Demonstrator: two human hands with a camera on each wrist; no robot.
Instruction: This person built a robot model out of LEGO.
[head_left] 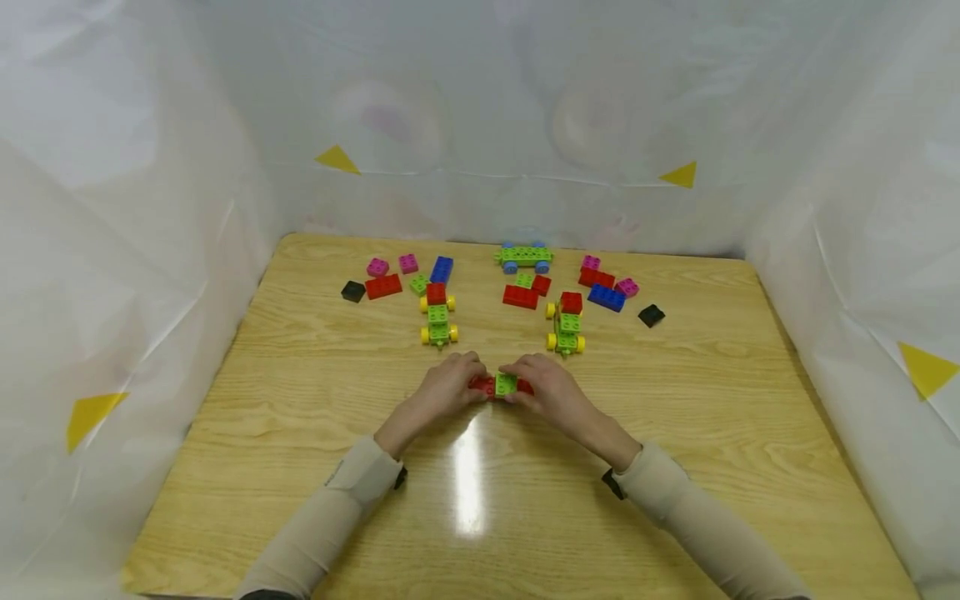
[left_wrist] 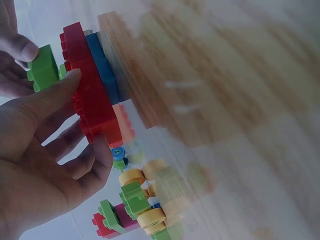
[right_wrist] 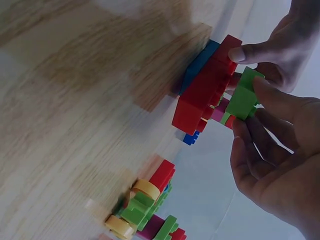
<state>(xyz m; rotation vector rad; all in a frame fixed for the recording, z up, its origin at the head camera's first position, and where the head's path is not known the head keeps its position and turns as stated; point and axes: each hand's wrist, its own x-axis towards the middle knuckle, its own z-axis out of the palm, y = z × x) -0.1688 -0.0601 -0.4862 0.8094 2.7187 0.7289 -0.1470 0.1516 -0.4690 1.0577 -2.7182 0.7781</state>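
Observation:
My left hand (head_left: pixel 444 387) grips a red brick (left_wrist: pixel 97 102), its thumb on the studded side and its fingers at the far end. Another red piece adjoins that brick, and blue brick (left_wrist: pixel 102 65) lies beneath them, close to the tabletop. With thumb and fingers, my right hand (head_left: pixel 557 393) pinches a green brick (right_wrist: pixel 243 94) just over the red studs. A small gap shows between the green brick and the red row in the right wrist view. Both hands meet near the table's middle, short of two wheeled toy vehicles.
Beyond the hands stand two green vehicles (head_left: pixel 438 315) (head_left: pixel 567 323) with yellow wheels and red tops. A green base with blue wheels (head_left: pixel 525 257) is at the back. Loose red, blue, pink, green and black bricks (head_left: pixel 353 291) lie around them. White sheeting (head_left: pixel 495 108) encloses the wooden table (head_left: pixel 300 375).

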